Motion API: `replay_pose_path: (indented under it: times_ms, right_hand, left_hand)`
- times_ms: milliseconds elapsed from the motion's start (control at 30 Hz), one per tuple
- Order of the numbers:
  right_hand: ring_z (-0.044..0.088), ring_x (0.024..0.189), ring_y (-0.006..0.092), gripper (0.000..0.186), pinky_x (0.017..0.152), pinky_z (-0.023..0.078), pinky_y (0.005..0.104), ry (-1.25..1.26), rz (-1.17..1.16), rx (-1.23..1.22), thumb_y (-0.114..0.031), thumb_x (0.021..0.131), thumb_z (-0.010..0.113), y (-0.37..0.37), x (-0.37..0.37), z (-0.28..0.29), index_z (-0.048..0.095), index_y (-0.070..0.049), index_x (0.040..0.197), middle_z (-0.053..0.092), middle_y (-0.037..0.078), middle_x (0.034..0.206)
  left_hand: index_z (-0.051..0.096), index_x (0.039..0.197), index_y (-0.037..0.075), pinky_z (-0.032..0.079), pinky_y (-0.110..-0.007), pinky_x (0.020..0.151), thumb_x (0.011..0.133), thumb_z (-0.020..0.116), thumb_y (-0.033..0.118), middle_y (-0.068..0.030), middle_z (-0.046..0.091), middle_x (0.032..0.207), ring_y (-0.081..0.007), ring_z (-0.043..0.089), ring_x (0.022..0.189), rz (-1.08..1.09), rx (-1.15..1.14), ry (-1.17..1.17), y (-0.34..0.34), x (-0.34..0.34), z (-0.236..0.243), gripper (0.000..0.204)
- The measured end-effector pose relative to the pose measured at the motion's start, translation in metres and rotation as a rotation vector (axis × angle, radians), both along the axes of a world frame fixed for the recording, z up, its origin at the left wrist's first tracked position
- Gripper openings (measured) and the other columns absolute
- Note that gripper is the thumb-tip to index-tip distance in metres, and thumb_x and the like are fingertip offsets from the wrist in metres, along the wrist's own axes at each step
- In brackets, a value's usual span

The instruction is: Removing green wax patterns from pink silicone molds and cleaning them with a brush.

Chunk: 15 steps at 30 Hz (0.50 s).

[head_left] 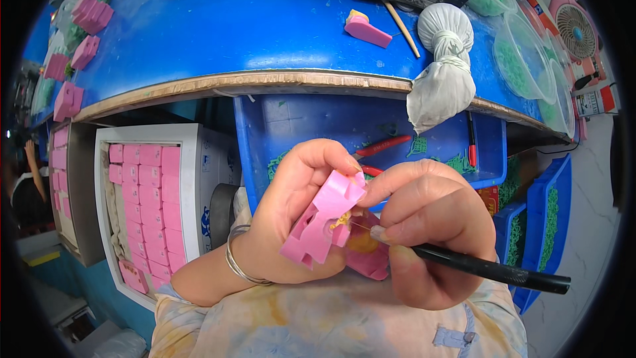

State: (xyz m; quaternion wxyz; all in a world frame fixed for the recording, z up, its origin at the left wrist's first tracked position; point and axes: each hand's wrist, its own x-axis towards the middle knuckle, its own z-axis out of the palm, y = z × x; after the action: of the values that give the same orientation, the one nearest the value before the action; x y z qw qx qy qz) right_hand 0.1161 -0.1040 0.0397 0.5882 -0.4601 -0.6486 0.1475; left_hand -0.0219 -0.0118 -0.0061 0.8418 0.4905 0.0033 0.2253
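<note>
I have the left hand [281,209] gripping the notched, glossy pink block [321,212] above the lap [298,321]; right hand [440,232] pinches the slim black cylindrical tool [497,270], tip near small yellow bits [340,221]. Block twists, tip could gouge it.

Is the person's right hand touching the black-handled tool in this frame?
Touching. The head view shows the right hand gripping the black-handled tool, its handle held between thumb and fingers.
</note>
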Motion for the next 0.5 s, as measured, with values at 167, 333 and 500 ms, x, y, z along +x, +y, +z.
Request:
replay_pose_path:
  times_ms: [167,333,500]
  right_hand:
    - [0.06,0.064,0.0271,0.011,0.056,0.047,0.0326,0.017,0.001,-0.001,0.0,0.069,0.051,0.0002,-0.001,-0.0021,0.049,0.0,0.08,0.053,0.008,0.063]
    - [0.06,0.064,0.0271,0.011,0.055,0.047,0.0327,0.017,-0.004,0.012,-0.001,0.069,0.051,-0.0004,-0.0012,-0.0024,0.05,0.0,0.079,0.052,0.008,0.063]
    - [0.061,0.066,0.0277,0.011,0.055,0.047,0.0332,0.023,-0.01,0.01,-0.001,0.068,0.051,-0.0015,-0.0018,-0.002,0.05,0.0,0.079,0.052,0.008,0.063]
  left_hand:
    - [0.029,0.118,0.007,0.042,-0.026,0.081,0.06,0.055,-0.015,-0.006,0.044,0.104,-0.0127,0.047,0.094,0.007,0.014,0.01,0.0005,-0.0009,0.0015,0.067]
    - [0.029,0.119,0.006,0.041,-0.026,0.082,0.059,0.055,-0.013,-0.006,0.043,0.105,-0.013,0.046,0.095,0.001,0.058,-0.004,0.0017,-0.0018,-0.0024,0.068]
    - [0.029,0.119,0.007,0.04,-0.026,0.084,0.059,0.055,-0.012,-0.006,0.041,0.107,-0.0133,0.045,0.097,-0.007,0.055,-0.001,0.0015,-0.0022,-0.0022,0.068]
